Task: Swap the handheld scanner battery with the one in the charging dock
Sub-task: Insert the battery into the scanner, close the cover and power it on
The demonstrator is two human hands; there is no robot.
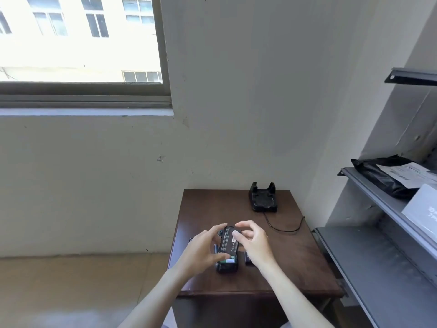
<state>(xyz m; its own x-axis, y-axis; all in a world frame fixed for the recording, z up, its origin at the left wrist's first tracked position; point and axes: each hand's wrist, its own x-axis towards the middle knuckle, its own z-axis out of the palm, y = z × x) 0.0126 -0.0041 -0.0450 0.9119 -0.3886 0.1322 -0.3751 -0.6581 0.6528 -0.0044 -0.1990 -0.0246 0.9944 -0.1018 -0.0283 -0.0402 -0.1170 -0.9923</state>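
The black handheld scanner (227, 266) lies face down on the brown table (283, 256). A black battery (229, 241) with white label text rests on its back, tilted up at the far end. My left hand (203, 247) grips the scanner and battery from the left, thumb near the lower end. My right hand (254, 243) touches the battery's upper right edge with its fingertips. A second black battery (248, 259) lies on the table, mostly hidden under my right hand. The black charging dock (262, 198) stands at the table's far edge, its cradle holding nothing.
A black cable (283, 227) runs from the dock across the table toward the right edge. Grey metal shelves (378, 256) stand close on the right, holding a black parcel bag (383, 176) and a white box (423, 209). A wall and window rise behind the table.
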